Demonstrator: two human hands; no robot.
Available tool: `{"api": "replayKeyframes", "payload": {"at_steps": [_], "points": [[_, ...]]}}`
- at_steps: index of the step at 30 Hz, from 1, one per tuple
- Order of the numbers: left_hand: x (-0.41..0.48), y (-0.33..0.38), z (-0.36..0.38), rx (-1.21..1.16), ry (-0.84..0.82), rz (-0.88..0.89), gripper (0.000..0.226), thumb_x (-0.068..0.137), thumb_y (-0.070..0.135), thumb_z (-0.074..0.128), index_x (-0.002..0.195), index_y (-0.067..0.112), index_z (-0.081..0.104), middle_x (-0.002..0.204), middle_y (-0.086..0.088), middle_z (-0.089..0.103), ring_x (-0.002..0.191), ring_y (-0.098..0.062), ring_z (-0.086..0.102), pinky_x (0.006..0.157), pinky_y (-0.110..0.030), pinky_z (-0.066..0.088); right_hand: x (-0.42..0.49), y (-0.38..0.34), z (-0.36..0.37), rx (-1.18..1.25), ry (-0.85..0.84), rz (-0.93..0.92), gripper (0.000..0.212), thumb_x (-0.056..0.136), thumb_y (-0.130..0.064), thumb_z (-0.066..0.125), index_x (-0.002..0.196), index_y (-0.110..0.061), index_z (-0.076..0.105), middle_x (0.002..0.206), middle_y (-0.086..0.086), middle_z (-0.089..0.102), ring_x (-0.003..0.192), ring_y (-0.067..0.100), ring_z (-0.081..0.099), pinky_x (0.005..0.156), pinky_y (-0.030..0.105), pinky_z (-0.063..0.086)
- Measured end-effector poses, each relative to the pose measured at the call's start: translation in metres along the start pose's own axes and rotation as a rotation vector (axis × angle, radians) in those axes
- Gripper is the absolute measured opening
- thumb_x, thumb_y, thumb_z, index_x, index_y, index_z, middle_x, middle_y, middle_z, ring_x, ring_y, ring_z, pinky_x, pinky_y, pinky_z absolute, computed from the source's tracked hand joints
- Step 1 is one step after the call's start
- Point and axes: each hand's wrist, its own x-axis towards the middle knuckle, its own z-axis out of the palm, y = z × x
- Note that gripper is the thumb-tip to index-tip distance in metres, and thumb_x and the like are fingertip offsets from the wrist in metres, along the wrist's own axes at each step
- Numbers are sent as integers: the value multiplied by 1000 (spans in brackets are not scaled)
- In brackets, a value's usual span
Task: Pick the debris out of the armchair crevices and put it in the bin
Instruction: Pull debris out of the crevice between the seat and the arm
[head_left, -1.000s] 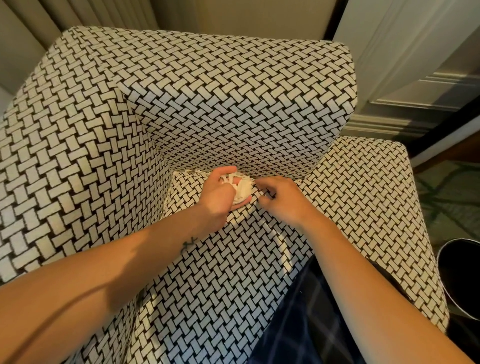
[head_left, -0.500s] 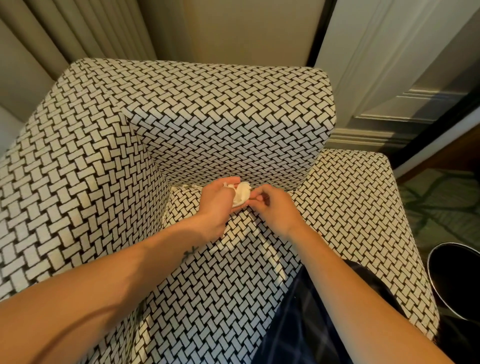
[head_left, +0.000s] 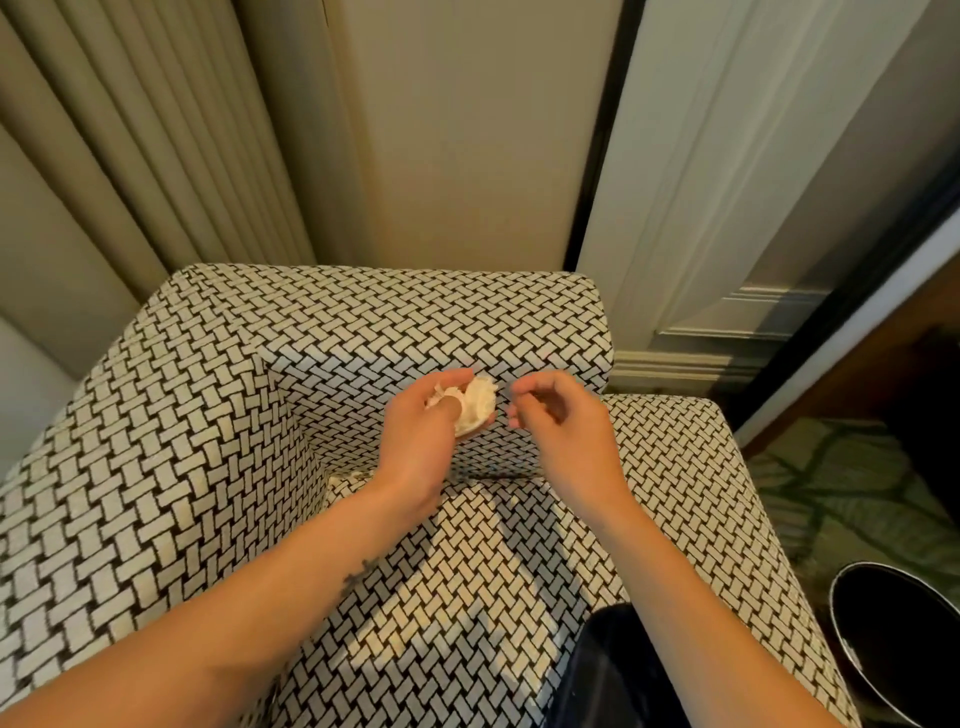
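My left hand (head_left: 421, 441) is lifted in front of the backrest of the black-and-white woven armchair (head_left: 208, 415) and holds a wad of crumpled white debris (head_left: 475, 408) in its curled fingers. Just right of the wad, a small gap away, my right hand (head_left: 558, 421) hovers with loosely curled fingers; I see nothing in them. Below both hands runs the crevice (head_left: 493, 475) between seat and backrest. A black round bin (head_left: 893, 629) stands on the floor at the lower right, beside the chair's right arm, partly cut off by the frame.
Dark plaid cloth on my leg (head_left: 613, 670) lies over the seat's front right. Beige curtains (head_left: 156, 156) and a wall stand behind the chair, a white panelled door (head_left: 727, 208) at the back right. Patterned green carpet (head_left: 831, 493) lies by the bin.
Both hands rose from the seat crevice to backrest height. The right hand drew slightly away from the wad. My head tilted up, showing more wall and curtain.
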Motion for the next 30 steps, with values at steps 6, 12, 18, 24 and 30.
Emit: {"api": "replayKeyframes", "payload": {"at_steps": [6,12,18,24,30], "points": [[-1,17,-2,35,3,128,43,97,2,51,106,36,76,116,12,72,113,-17,68,103,-43,54,16,-28,-1,-239,9,-196,33,103,-13,56,131,-28,62,124,-15,59,115,-3,54,94,7,41],[-3,17,-2,34,-11,137,41,98,-1,50,112,30,72,115,15,70,112,-7,66,103,-39,54,37,-29,-1,-717,-49,-236,56,103,-30,53,155,-32,34,147,-23,37,135,4,16,106,20,8],[-2,14,-3,30,-16,165,39,98,0,51,115,27,73,114,18,70,109,-2,66,97,-27,54,49,-23,3,-1074,-106,-229,74,98,-50,41,162,-27,12,170,-7,10,154,22,1,123,45,-2],[-4,7,-2,51,-11,157,38,98,1,51,114,28,73,114,16,70,102,3,65,85,-17,50,55,-16,3,-1115,-147,-229,88,93,-58,39,162,-29,-7,171,-5,-5,156,23,-10,123,47,-9],[-11,2,-4,80,10,98,38,100,0,48,116,24,72,115,10,71,104,-10,67,90,-31,57,17,11,-4,-1012,-100,-382,85,97,-30,52,163,-18,1,171,1,-5,156,16,-16,127,48,-3]]}}
